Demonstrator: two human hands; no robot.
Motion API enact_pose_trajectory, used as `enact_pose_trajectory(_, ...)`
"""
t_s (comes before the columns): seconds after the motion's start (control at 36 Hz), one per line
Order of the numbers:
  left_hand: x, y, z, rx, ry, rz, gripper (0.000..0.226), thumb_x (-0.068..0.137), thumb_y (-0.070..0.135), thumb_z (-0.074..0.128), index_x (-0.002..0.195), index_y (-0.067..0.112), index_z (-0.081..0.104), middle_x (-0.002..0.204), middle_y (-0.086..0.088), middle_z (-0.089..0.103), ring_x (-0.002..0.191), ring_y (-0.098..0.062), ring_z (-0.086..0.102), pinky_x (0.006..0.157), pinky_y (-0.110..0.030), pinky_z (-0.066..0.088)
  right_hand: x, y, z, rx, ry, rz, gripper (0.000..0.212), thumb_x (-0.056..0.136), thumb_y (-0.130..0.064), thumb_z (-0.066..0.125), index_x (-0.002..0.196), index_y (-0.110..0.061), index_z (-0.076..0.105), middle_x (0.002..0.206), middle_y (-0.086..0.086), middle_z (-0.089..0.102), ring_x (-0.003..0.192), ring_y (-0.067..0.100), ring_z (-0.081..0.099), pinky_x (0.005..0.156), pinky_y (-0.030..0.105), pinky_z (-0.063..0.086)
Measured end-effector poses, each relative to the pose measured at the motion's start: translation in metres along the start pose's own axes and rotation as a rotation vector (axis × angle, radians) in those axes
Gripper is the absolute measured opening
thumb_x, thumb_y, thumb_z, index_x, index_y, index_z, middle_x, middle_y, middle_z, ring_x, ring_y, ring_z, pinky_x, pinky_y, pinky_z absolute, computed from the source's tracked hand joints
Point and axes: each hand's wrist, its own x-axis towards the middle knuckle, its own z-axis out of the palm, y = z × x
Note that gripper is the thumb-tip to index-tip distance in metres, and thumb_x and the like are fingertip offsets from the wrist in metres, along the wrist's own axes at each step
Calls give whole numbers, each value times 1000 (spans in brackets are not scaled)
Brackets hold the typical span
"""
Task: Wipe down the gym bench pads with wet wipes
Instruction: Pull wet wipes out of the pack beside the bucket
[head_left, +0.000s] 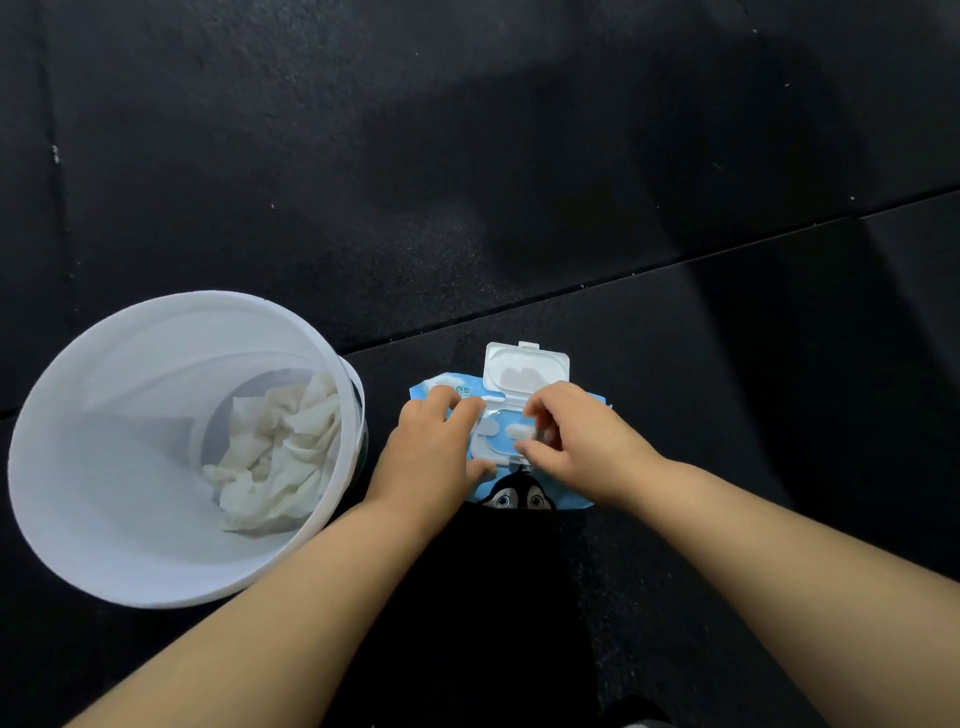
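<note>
Left hand (441, 441): gripping the pack's (563, 501) left end, fingers curling over its top, thumb at the near edge.
Right hand (571, 436): pinching the wipe (519, 431) that is poking from the opening.
Pack: lying flat on the floor (519, 182) just right of the bin (130, 441), long axis running left to right, penguin print facing the person.
Lid (524, 371): standing open, pointing away.
Bin: holding crumpled used wipes (280, 447).
</note>
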Motion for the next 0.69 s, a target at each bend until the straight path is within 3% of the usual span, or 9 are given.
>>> enact_pose_trajectory(0.08,0,1,0,-1,1,-2,60,82,42,67,135,26,42,133,5,36,114,-19,36,93,-31,40,5,-1,3,-88,-16,-8,12,94,-32,56,90,-21,55,94,-9,44,83,11,49,71,23,36)
enact_pose_trajectory(0.19,-1,0,-1,2,-1,3,61,83,42,65,137,27,40,135,5,36,115,-20,36,93,-30,39,5,-4,-2,141,79,99,17,89,-25,63,78,-11,63,82,-2,53,73,8,48,68,26,40)
enact_pose_trajectory(0.33,0,5,0,-8,19,-2,59,83,41,66,135,24,43,132,4,40,112,-22,39,94,-35,41,-4,1,-10,615,178,252,9,87,-10,64,79,-12,66,89,-1,68,81,11,60,69,18,48)
enact_pose_trajectory(0.42,1,5,0,2,30,-8,54,81,38,68,130,22,48,127,3,44,108,-23,41,91,-36,43,-4,-4,-22,1087,191,294,22,92,-6,55,72,-13,57,101,4,69,95,19,62,80,35,55)
enact_pose_trajectory(0.5,0,5,-1,17,30,-16,53,80,37,70,126,21,51,125,2,45,106,-24,41,88,-36,44,2,-4,-41,1268,307,272,28,94,-6,53,68,-18,54,87,9,62,86,24,58,78,43,52)
enact_pose_trajectory(0.58,-1,6,-1,23,25,-19,54,81,38,70,128,20,49,127,3,43,108,-23,41,89,-35,44,3,1,-54,1211,450,313,25,94,-8,53,71,-18,49,75,2,56,71,18,53,67,34,47)
enact_pose_trajectory(0.69,-4,7,-1,17,9,-21,58,81,40,69,131,22,45,130,5,41,111,-21,40,92,-34,43,-4,6,-49,630,485,326,13,87,-14,52,78,-23,50,75,-5,50,71,14,45,62,30,38)
